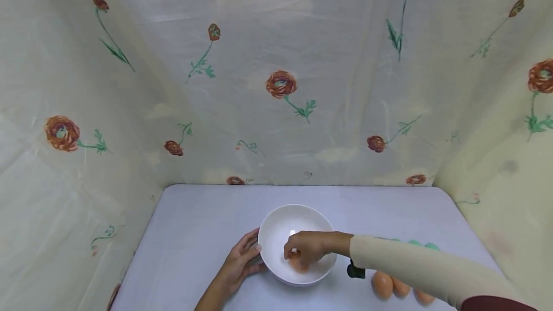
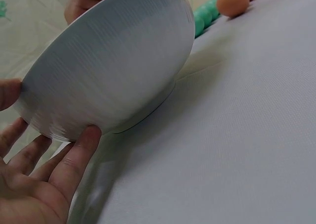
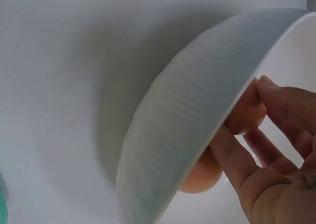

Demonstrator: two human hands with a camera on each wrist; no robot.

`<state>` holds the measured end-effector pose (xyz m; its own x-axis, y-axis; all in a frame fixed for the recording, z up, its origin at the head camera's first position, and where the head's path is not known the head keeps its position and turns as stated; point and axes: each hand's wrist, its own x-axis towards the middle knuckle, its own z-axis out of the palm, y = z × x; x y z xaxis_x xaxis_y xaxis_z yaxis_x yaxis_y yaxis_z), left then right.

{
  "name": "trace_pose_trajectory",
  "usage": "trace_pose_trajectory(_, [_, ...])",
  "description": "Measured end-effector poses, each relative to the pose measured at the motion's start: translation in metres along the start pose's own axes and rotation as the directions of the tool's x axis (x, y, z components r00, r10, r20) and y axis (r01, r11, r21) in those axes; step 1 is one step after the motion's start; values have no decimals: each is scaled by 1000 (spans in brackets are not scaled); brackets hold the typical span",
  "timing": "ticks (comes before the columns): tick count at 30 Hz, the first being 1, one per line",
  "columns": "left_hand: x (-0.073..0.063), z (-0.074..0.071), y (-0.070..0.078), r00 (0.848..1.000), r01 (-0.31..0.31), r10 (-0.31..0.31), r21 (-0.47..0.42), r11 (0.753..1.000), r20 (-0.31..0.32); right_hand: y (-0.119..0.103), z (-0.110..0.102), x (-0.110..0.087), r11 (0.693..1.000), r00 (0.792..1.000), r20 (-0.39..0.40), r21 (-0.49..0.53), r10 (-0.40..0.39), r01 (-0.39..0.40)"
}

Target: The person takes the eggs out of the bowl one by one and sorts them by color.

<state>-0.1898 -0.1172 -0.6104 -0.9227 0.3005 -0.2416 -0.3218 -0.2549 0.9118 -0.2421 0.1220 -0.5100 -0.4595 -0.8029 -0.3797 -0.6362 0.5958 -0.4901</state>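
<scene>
A white bowl (image 1: 276,224) stands on the table, a little right of its middle. My left hand (image 1: 237,260) holds the bowl from the left, thumb at the rim and fingers spread against the outer wall, as the left wrist view shows. Inside the bowl my right hand (image 1: 308,247) points down, its fingertips around a brown egg (image 3: 247,112). A second brown egg (image 3: 202,174) lies beside those fingers in the right wrist view, partly hidden by the bowl's wall.
Several brown eggs (image 1: 382,286) lie on the white table (image 1: 207,210) to the right, partly behind the right sleeve (image 1: 402,258). Close to them is a green bumpy tray (image 1: 414,243), mostly covered by that sleeve. Flower-patterned sheets (image 1: 337,61) hang around the table.
</scene>
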Motion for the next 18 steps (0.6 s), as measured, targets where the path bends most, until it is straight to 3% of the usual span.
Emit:
trace_pose_trajectory(9, [2, 1, 2, 1000, -13, 13, 1, 1000, 9, -1, 2, 2, 998, 998, 32, -43, 51, -49])
trace_pose_trajectory(14, [2, 2, -1, 1000, 14, -14, -3, 1000, -16, 1, 6, 1, 997, 999, 31, -82, 11, -8])
trace_pose_trajectory(18, [2, 1, 0, 1000, 3, -2, 2, 1000, -11, 4, 6, 2, 993, 1000, 16, -115, -13, 14])
